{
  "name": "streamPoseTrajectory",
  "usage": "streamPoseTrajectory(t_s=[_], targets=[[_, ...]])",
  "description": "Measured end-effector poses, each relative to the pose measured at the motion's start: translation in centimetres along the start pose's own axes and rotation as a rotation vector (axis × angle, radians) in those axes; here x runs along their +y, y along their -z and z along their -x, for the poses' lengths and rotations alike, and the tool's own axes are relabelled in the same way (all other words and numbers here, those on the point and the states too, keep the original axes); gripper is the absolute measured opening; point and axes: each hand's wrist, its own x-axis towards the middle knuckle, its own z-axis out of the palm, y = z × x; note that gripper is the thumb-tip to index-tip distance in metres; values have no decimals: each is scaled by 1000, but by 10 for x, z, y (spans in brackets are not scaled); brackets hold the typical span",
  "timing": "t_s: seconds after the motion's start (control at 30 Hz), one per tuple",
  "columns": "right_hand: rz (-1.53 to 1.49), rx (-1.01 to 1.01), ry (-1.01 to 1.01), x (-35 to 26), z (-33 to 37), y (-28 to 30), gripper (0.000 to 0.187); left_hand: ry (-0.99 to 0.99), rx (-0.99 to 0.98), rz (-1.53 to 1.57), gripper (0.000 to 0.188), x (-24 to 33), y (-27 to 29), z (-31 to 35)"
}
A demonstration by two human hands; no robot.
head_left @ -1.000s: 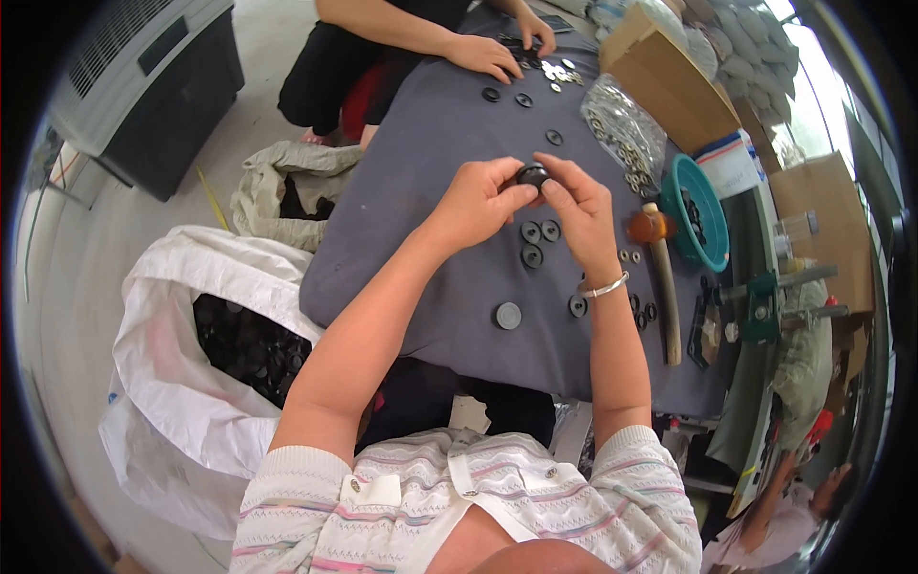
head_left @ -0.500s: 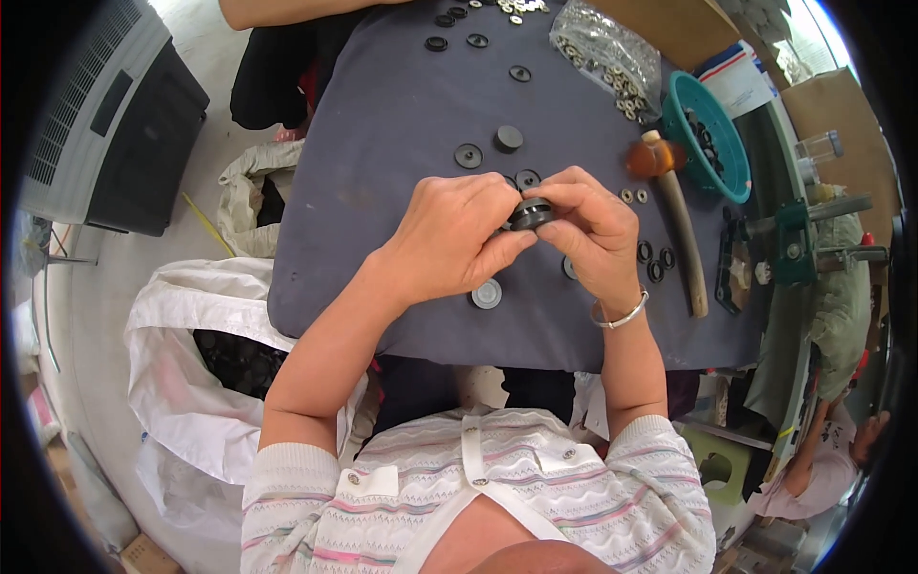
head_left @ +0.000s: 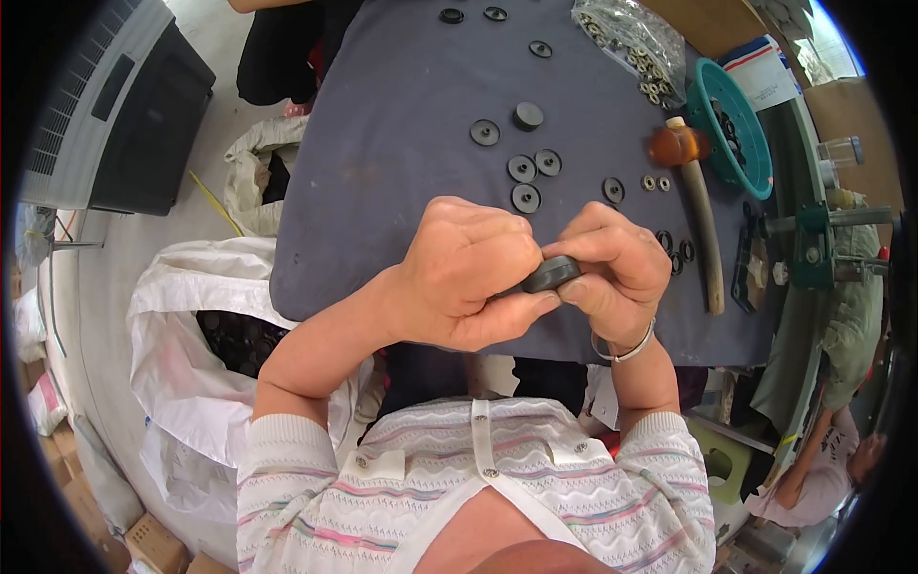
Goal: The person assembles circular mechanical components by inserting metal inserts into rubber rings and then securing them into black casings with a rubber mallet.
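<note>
Between my two hands is a small round black wheel-like piece (head_left: 552, 275), held near the front of the dark cloth-covered table (head_left: 382, 191). My left hand (head_left: 470, 273) pinches its left side and my right hand (head_left: 612, 268) pinches its right side; the fingers hide part of it. Just beyond the hands lie several black round discs with raised rims (head_left: 525, 198). A thicker black round piece (head_left: 527, 116) sits farther back. To the right are several black rings (head_left: 676, 262) and two small metal bearings (head_left: 656, 183).
A mallet with an amber head (head_left: 680, 144) lies at right beside a teal basket (head_left: 703, 105) of black parts. Behind it is a clear bag of metal rings (head_left: 636, 43). A green clamp (head_left: 815, 246) stands at the right edge. White sacks (head_left: 191, 277) of black parts stand at left.
Both hands have come nearer to me with the black piece. Its two halves, with a shiny band between them before, now look closed together. The view has shifted slightly.
</note>
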Motion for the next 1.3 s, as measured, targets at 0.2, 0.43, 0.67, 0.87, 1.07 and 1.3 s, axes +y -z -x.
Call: streamPoseTrajectory(t_s=[0.2, 0.43, 0.67, 0.87, 1.07, 1.3], targets=[[-123, 35, -64, 1, 2, -5, 21, -31, -16, -19, 25, 0, 3, -1], [-10, 213, -46, 23, -2, -7, 25, 246, 117, 53, 22, -23, -5, 1], [226, 252, -72, 29, -5, -6, 52, 361, 196, 66, 25, -32, -6, -3], [311, 302, -20, 26, -6, -6, 54, 579, 206, 514, 20, -30, -6, -2], [250, 266, -38, 26, -4, -6, 28, 579, 172, 620, 18, -34, -8, -2], [265, 215, -104, 30, -2, -2, 19, 502, 130, 330, 12, -39, -10, -3]])
